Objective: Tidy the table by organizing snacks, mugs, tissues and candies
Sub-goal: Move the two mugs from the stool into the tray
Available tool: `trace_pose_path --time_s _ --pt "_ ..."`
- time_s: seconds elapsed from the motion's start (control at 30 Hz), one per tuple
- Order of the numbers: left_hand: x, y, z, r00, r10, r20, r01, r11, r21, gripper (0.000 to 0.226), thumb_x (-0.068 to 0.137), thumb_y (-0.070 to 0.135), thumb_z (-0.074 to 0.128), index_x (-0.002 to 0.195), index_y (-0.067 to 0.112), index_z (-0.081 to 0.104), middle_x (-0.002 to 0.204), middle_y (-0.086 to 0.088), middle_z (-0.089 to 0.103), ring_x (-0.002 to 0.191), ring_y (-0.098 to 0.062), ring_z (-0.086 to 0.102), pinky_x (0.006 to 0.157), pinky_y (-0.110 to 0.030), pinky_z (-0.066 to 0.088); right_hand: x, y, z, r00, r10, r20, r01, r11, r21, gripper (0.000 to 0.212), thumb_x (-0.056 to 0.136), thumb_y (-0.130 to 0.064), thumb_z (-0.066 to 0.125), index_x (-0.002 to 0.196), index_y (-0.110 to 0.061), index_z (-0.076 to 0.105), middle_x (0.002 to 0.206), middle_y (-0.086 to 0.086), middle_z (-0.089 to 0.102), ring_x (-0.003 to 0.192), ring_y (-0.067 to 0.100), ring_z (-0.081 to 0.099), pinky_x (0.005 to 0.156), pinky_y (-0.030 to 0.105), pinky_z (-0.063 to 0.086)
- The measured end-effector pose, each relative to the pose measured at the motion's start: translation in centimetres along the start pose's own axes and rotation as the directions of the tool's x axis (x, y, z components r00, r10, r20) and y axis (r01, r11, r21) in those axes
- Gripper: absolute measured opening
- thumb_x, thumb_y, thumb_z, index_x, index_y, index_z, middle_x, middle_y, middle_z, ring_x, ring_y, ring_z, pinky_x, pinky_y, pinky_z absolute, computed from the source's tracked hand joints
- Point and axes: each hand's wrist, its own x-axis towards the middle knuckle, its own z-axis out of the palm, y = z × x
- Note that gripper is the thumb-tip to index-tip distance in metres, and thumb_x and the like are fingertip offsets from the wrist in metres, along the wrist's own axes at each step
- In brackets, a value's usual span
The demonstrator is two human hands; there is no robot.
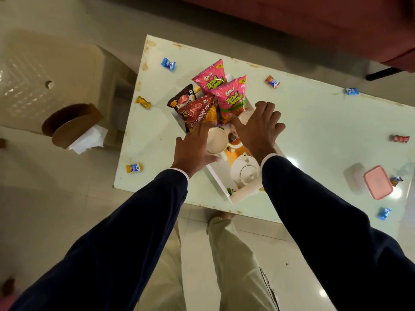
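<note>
A white tray (243, 197) sits on the pale green table (314, 135). At its far end stand two pink snack packets (232, 97) and red snack packets (197, 111), and a white teapot (246, 172) occupies the near end. My left hand (193, 145) wraps around the side of a white mug (216, 140) in the tray. My right hand (258, 129) hovers palm down with fingers spread, beside a second mug (245, 115) that it mostly hides. Wrapped candies lie scattered on the table, among them a blue candy (168, 63), a gold candy (143, 102) and a red candy (399, 138).
A pink-lidded box (378, 185) stands near the table's right end with more candies around it. A brown tissue holder (71, 125) with white tissues (88, 140) sits on a beige plastic stool (45, 70) to the left. A red sofa (314, 21) runs along the far side.
</note>
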Motion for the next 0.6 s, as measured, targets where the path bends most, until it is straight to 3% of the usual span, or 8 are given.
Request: trace_pose_path --time_s 0.1,0.2,0.27,0.33,0.5,0.6 --pt "-1.6 -2.4 -1.8 0.996 0.012 -0.083 -0.009 0.999 0.032 0.089 0.081 0.063 0.072 0.15 0.021 0.034 0.145 -0.002 0.046 0.112 -0.028 0.064 0.084 -0.048 0.052 -1.8 -3.1 -0.4 0.978 -0.198 -0.072 0.204 0.975 0.087 0.055 0.086 -0.059 0.055 0.117 -0.014 0.048 0.115 0.007 0.048 0.099 0.028 0.047 0.077 0.038 0.031" --pt "-3.4 -6.1 -4.2 0.985 -0.016 -0.174 0.015 1.0 -0.007 0.054 0.099 0.051 0.053 0.143 0.02 0.046 0.137 -0.002 0.052 0.099 -0.025 0.067 0.082 -0.043 0.049 -3.6 -7.9 0.1 0.934 -0.355 0.053 0.343 0.927 0.153 0.05 0.089 -0.044 0.058 0.126 -0.013 0.046 0.128 0.011 0.044 0.113 0.033 0.042 0.089 0.047 0.039" --pt "-4.8 -9.4 -6.0 0.969 -0.05 -0.243 0.036 0.998 -0.06 0.039 0.102 0.041 0.051 0.136 0.021 0.055 0.133 -0.001 0.055 0.093 -0.023 0.068 0.082 -0.045 0.05 -4.8 -11.8 0.6 0.905 -0.417 0.084 0.388 0.891 0.237 0.042 0.09 -0.04 0.058 0.122 -0.015 0.049 0.128 0.01 0.043 0.115 0.033 0.04 0.094 0.051 0.039" --pt "-6.1 -13.0 -7.7 0.946 -0.093 -0.312 0.074 0.995 -0.072 0.032 0.1 0.032 0.055 0.13 0.02 0.058 0.13 -0.003 0.057 0.101 -0.026 0.066 0.085 -0.048 0.05 -6.0 -15.6 1.3 0.871 -0.481 0.097 0.429 0.842 0.327 0.034 0.088 -0.034 0.062 0.116 -0.018 0.053 0.124 0.006 0.045 0.114 0.032 0.042 0.094 0.051 0.039" --pt "-8.5 -21.8 -10.6 0.829 -0.321 -0.457 0.319 0.944 -0.085 0.042 0.089 0.032 0.067 0.129 0.021 0.062 0.135 -0.01 0.055 0.118 -0.035 0.053 0.094 -0.05 0.044 -8.2 -24.4 3.6 0.807 -0.565 0.17 0.458 0.781 0.424 0.026 0.089 -0.029 0.063 0.113 -0.019 0.058 0.121 0.003 0.051 0.108 0.03 0.049 0.087 0.041 0.04" --pt "-9.4 -26.0 -11.6 0.743 -0.456 -0.489 0.427 0.886 -0.178 0.06 0.078 0.036 0.074 0.134 0.023 0.056 0.139 -0.008 0.051 0.121 -0.034 0.049 0.094 -0.049 0.041 -9.7 -28.2 5.6 0.779 -0.545 0.309 0.337 0.78 0.527 0.03 0.089 -0.026 0.066 0.116 -0.015 0.055 0.12 0.004 0.054 0.11 0.028 0.05 0.091 0.041 0.044"
